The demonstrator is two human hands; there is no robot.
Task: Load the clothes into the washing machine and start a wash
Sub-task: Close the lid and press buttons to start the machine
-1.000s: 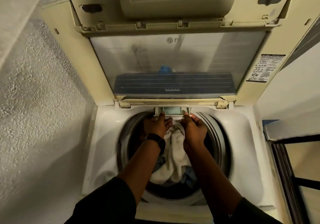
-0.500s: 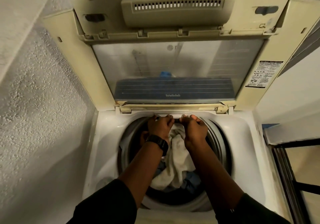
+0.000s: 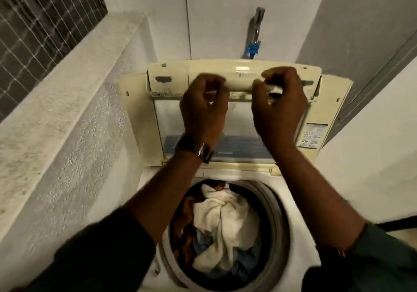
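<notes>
The top-loading washing machine [image 3: 300, 203] stands with its cream folding lid [image 3: 140, 122] raised against the wall. Its drum holds clothes: a white towel [image 3: 223, 221] lies on top of blue and brown garments. My left hand [image 3: 203, 106], with a black watch on the wrist, and my right hand [image 3: 279, 106] are both up at the lid's top section. Their fingers are curled at the handle bar there. Motion blur hides the exact grip.
A metal tap [image 3: 257, 21] with a blue hose connector [image 3: 251, 49] is on the wall behind the lid. A rough plastered ledge [image 3: 67, 93] runs along the left under a meshed window [image 3: 40, 16]. A grey wall and door frame close in the right side.
Both hands have left the drawer slot at the back rim of the drum and risen to the lid's top section. The view has tilted up and pulled back.
</notes>
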